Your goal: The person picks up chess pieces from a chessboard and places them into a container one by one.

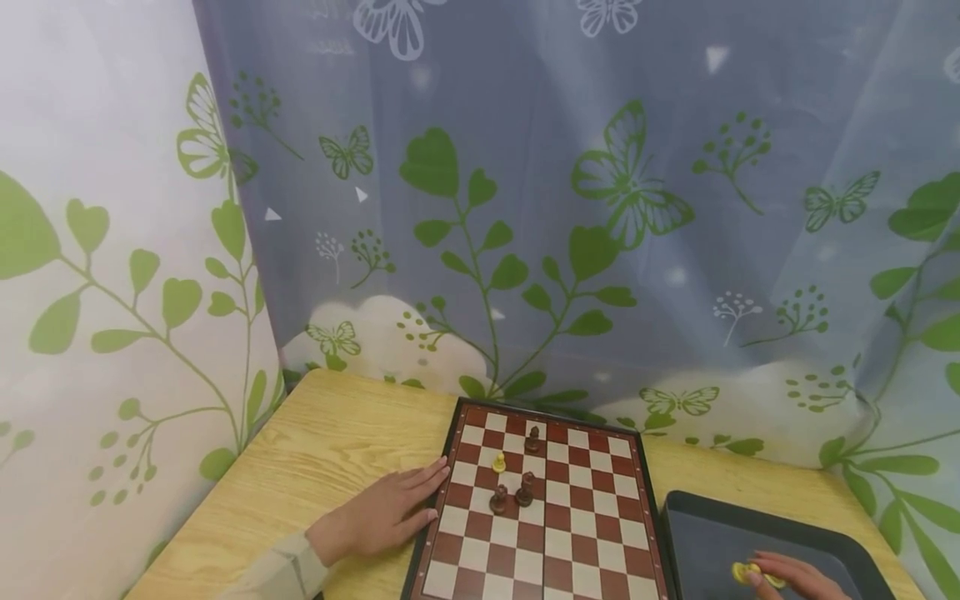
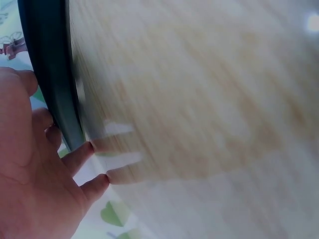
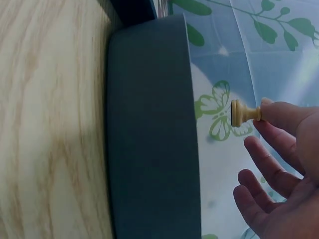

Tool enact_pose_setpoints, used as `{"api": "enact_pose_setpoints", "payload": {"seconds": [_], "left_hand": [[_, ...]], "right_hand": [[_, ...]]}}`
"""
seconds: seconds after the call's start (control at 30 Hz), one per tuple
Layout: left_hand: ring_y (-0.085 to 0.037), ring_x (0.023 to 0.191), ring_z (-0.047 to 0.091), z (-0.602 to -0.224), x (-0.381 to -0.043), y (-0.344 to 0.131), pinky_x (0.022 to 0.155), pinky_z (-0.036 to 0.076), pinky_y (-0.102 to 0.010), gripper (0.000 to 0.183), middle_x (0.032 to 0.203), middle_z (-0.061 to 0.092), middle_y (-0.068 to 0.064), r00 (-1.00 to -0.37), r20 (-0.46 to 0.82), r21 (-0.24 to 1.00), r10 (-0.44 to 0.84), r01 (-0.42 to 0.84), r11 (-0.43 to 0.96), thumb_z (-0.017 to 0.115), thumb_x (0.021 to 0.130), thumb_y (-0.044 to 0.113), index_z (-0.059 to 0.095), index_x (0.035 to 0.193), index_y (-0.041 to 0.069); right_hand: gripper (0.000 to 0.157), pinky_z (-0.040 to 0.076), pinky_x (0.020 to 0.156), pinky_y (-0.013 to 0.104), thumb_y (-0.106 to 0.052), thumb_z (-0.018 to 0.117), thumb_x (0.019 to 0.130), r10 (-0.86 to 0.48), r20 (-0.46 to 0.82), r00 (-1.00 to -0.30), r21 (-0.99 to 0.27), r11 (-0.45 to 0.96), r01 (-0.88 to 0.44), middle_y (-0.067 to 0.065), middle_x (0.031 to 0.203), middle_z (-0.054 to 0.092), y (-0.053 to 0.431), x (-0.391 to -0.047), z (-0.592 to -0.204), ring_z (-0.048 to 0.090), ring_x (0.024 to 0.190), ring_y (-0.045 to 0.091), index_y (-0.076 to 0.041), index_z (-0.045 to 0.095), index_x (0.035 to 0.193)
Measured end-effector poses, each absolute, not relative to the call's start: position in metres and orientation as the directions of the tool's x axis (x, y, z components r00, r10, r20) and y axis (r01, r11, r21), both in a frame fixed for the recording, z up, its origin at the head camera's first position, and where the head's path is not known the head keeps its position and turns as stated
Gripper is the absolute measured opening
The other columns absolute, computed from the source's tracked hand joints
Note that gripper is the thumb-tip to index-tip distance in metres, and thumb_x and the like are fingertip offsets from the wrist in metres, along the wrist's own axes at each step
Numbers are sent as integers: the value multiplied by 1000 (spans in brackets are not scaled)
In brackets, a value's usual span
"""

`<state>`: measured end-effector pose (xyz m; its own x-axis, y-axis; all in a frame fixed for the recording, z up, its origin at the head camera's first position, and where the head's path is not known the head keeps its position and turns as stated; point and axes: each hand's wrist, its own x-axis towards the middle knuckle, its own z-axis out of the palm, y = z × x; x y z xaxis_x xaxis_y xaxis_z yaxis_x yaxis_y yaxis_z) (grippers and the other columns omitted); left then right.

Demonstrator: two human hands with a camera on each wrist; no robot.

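A brown-and-white chessboard (image 1: 558,508) with a black rim lies on the wooden table. My left hand (image 1: 390,508) rests beside it, fingers extended against its left edge. On the board stand a yellow pawn (image 1: 499,462) and three brown chess pieces: one near the far edge (image 1: 532,439), and two side by side (image 1: 526,489) nearer to me. Over the dark tray (image 1: 757,517), my right hand (image 1: 802,577) pinches a yellow chess piece (image 3: 244,113) between thumb and index finger, its base pointing outward. The other right fingers are spread loosely.
The tray stands right of the board, close to its edge. Wooden table surface (image 1: 300,450) extends left of the board. Behind rises a blue-grey curtain (image 1: 510,208) with green leaves and butterflies; a paler one (image 1: 112,250) hangs at the left.
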<state>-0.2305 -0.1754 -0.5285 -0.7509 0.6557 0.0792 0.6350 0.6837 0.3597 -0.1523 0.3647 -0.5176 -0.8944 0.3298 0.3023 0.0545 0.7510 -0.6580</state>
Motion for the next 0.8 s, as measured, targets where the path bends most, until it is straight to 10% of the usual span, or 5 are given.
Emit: {"api": "enact_pose_setpoints", "payload": {"seconds": [0.33,0.6,0.8], "left_hand": [[-33,146,41,-527,-234,-175,113,40,-58,61,166,30,-10,-736,91,373,670,649,663,39,110,43,33,159,7],[-34,145,42,-530,-232,-176,113,40,-58,60,166,30,-10,-733,121,336,669,664,668,39,110,42,34,159,6],[-34,146,41,-531,-230,-176,113,40,-58,60,166,30,-10,-740,110,335,664,656,676,38,110,41,34,159,6]], "right_hand": [[14,40,63,2,-12,82,86,363,401,-841,-681,732,-9,-34,84,57,369,-151,-526,48,80,-23,1,80,90],[19,36,62,-1,-8,81,85,284,450,-846,-594,803,-46,-4,82,74,389,-155,-537,42,79,-26,9,77,90],[6,39,70,-3,11,79,77,344,555,-757,-670,724,-163,-46,83,52,384,-154,-544,47,83,-32,10,75,81]]}}
